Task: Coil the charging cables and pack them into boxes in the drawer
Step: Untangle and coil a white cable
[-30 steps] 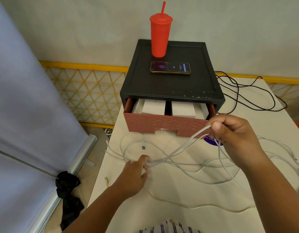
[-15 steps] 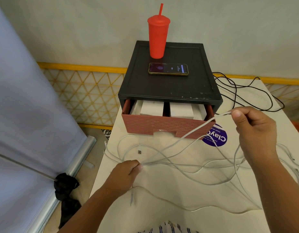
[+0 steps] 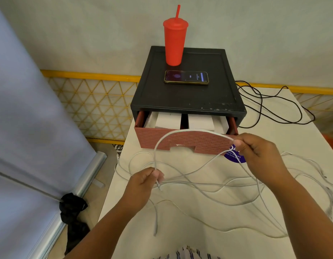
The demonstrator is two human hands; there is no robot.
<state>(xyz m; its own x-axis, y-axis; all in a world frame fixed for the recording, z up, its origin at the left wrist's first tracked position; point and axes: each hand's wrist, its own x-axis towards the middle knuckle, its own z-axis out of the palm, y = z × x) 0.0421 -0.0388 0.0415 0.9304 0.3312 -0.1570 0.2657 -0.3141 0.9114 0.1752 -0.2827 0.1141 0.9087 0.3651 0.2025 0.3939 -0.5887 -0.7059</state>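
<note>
Purple sticker [image 3: 235, 156] under the right hand [image 3: 255, 152] reads partly "keep clean".

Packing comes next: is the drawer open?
Open: the drawer juts from the black cabinet, white boxes showing inside.

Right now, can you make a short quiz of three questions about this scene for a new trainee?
1. True or false: the drawer is open.
2. What stands behind the phone? A) red cup B) bottle C) lamp
3. Fill in: the left hand and right hand hold a white ____ arched between them.

Key: 1 true; 2 A, the red cup; 3 cable.
</note>
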